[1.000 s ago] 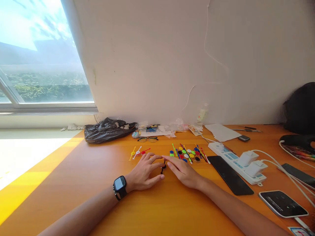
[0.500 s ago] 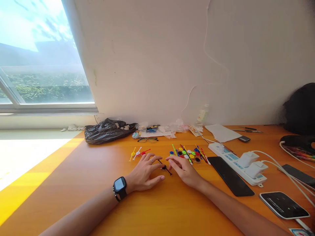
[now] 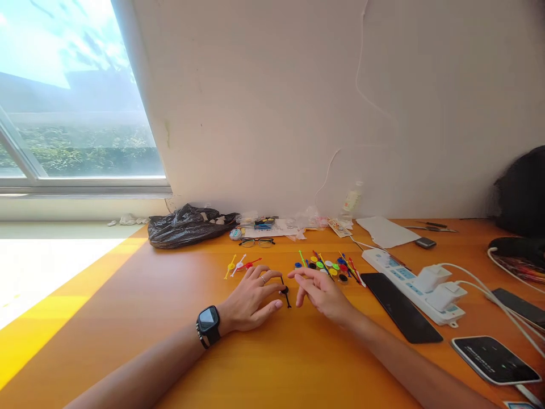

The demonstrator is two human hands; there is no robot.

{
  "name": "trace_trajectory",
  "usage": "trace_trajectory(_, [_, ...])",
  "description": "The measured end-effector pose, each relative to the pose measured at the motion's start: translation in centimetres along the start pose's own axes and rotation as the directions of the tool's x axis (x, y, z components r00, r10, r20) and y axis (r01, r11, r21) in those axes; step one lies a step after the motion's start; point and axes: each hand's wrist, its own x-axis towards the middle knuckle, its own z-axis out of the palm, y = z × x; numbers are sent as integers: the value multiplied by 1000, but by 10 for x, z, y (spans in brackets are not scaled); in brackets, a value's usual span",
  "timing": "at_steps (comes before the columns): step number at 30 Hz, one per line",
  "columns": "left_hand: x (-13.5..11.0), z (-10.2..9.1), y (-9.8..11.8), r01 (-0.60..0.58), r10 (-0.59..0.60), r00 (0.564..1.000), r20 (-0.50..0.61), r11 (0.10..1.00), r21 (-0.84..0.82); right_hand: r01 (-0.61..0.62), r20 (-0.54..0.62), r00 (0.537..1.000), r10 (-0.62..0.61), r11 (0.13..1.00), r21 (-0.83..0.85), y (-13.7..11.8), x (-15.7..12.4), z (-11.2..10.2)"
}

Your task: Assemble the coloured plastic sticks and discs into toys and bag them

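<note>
My left hand (image 3: 253,298) rests on the orange table (image 3: 170,318), fingers spread, fingertips beside a small black spinner, a disc on a stick (image 3: 285,292). A dark smartwatch (image 3: 208,324) sits on that wrist and a ring on one finger. My right hand (image 3: 320,292) hovers just right of the spinner, fingers apart and slightly blurred, holding nothing. Behind it lies a pile of coloured discs and sticks (image 3: 330,265). Three assembled spinners, yellow, white and red (image 3: 239,264), lie beyond my left hand.
A black plastic bag (image 3: 187,225), glasses (image 3: 256,242), papers and a small bottle (image 3: 351,199) line the wall. A white power strip (image 3: 415,282) with chargers and cables, a black phone (image 3: 400,305) and more phones (image 3: 494,359) lie to the right.
My right hand has lifted off the black spinner and opened; the spinner now lies free on the table and has turned from a diagonal to a nearly upright line. My left hand stayed put.
</note>
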Motion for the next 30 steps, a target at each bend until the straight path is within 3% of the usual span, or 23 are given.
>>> trace_trajectory(2, [0,0,1,4,-3,1000,-4,1000,6,33,-105,994,-34,999,-11,2,3,-3])
trace_trajectory(5, [1,0,2,4,-4,1000,-10,1000,12,-53,-150,987,51,999,-4,5,6,-4])
trace_trajectory(8, [0,1,1,-1,2,1000,-14,1000,15,-166,-15,986,168,983,78,2,4,-1])
trace_trajectory(11, [0,4,-1,-2,2,1000,-17,1000,17,-184,118,979,166,968,172,-3,1,4])
trace_trajectory(15, [0,5,-3,-4,4,1000,-22,1000,18,-148,20,989,146,974,170,-1,2,2])
trace_trajectory(21, [0,2,0,1,0,1000,-17,1000,19,-198,206,965,162,965,171,6,1,4])
trace_trajectory(27, [0,2,0,-11,12,1000,-16,1000,20,-15,2,1000,15,996,87,9,6,2])
trace_trajectory(30, [0,2,0,-5,6,1000,-11,1000,16,-62,144,988,53,996,57,13,4,2])
